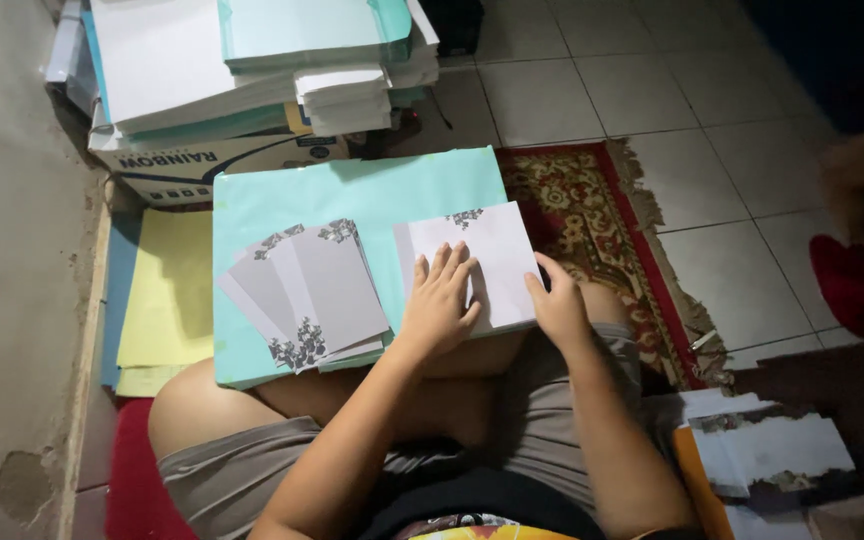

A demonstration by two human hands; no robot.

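Now left hand (439,300) flat atop card stack (492,245), right hand (558,306) gripping edge.

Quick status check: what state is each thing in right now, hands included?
left hand: flat, fingers spread on the card stack
right hand: at the card stack's right edge
card stack: squared, face up
fanned cards: spread loose, overlapping
turquoise paper pile: flat across the lap
yellow sheets: flat on the floor
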